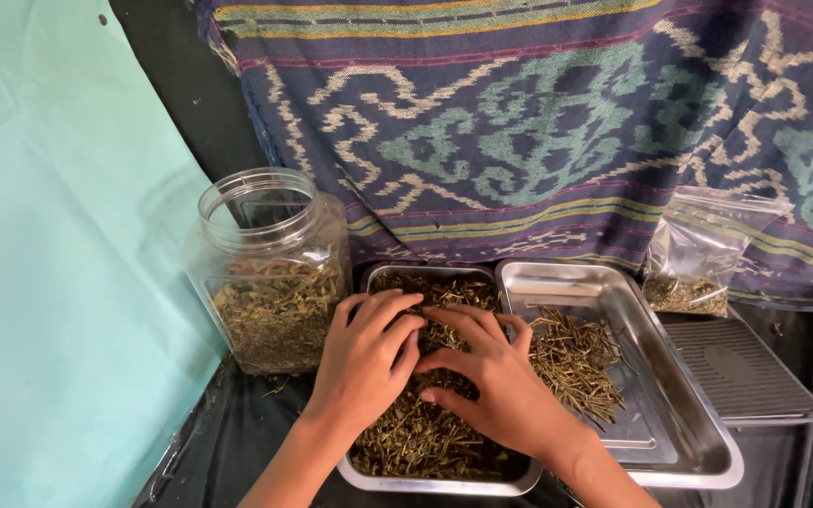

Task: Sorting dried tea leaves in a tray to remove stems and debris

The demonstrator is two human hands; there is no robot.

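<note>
both hands [430,362] spread flat on dried herbs [416,437] in tray [439,485]

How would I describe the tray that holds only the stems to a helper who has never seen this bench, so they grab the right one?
Start at the patterned woven cloth hanging behind the bench; two steel trays sit side by side below it. Take the larger tray, on the right beside the right hand. Unlike the heaped leaf tray under both hands, it shows bare metal around a small pile of thin stems.
</note>
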